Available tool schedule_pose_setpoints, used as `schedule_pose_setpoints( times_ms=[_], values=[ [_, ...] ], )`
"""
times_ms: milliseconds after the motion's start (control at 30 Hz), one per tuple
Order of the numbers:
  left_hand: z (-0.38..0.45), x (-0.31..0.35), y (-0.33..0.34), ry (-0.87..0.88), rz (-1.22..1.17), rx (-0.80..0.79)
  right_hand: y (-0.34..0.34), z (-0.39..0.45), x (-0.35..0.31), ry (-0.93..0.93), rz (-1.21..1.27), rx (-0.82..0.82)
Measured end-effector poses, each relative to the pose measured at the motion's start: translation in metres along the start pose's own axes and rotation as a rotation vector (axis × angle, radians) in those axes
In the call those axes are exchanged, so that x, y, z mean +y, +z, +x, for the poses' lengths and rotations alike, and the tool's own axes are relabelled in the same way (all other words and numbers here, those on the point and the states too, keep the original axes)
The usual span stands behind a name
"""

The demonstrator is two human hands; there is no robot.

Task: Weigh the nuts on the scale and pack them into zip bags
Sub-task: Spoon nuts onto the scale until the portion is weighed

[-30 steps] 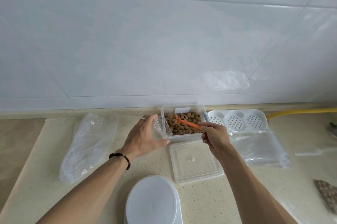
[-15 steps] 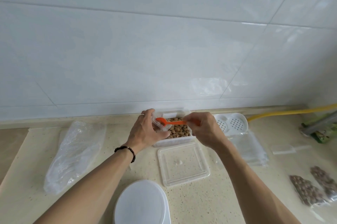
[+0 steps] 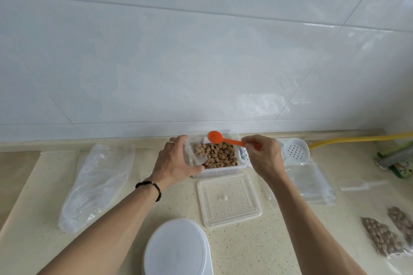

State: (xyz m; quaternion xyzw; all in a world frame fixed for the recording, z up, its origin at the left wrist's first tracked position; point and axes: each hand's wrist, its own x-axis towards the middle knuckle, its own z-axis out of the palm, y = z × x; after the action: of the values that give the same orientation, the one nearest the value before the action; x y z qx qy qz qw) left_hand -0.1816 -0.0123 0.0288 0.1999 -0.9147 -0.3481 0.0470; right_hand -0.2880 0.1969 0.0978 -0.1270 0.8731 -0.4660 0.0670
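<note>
**Spoon up over nut box, zip bag held at box's left side**

Right hand point(image 3: 264, 158): fingers pinch the handle of the orange spoon point(image 3: 220, 138). Bowl points to 9 o'clock and hangs above the back edge of the box point(image 3: 215, 170); whether it carries nuts, cannot tell. Handle end is hidden in the fist.

Left hand point(image 3: 176, 161): fingers curl round a small clear zip bag point(image 3: 195, 158), thumb on the near side, the rest behind it. Ring on one finger, dark bead bracelet point(image 3: 150, 186) on the wrist. Bag sits against the box's 9 o'clock wall, its mouth toward the nuts point(image 3: 218, 154).

Nuts fill the clear box, which stands on the counter point(image 3: 245, 248) by the tiled wall.

- Lid point(image 3: 229, 199) lies flat at 6 o'clock of the box, just beside it.
- White scale point(image 3: 177, 250) at 6 o'clock of the lid's left corner, at the frame bottom, between the forearms.
- Crumpled plastic bag point(image 3: 98, 183) at 9 o'clock of the left hand, apart.
- White perforated tray point(image 3: 296, 151) at 3 o'clock of the right hand, partly hidden by it.
- Stack of empty clear bags point(image 3: 312, 182) at 4 o'clock of the right hand.
- Two filled bags of nuts point(image 3: 382, 237) at 4 o'clock, far right edge.
- Yellow hose point(image 3: 357, 139) along the wall at 3 o'clock.
</note>
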Motion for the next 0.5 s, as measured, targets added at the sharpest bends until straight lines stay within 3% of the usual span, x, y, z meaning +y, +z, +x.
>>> schedule_pose_setpoints(
  times_ms=[200,367,500],
  values=[
    [-0.011,-0.015,-0.006,0.030,-0.018,-0.183,0.026,0.015,0.035,0.137,-0.164,-0.034],
    [-0.012,-0.015,-0.007,0.041,-0.049,-0.210,0.047,0.006,0.035,0.212,0.004,-0.201],
    [-0.011,-0.015,-0.004,0.042,-0.056,-0.178,0.043,0.001,0.035,0.329,0.206,-0.199]
  ],
)
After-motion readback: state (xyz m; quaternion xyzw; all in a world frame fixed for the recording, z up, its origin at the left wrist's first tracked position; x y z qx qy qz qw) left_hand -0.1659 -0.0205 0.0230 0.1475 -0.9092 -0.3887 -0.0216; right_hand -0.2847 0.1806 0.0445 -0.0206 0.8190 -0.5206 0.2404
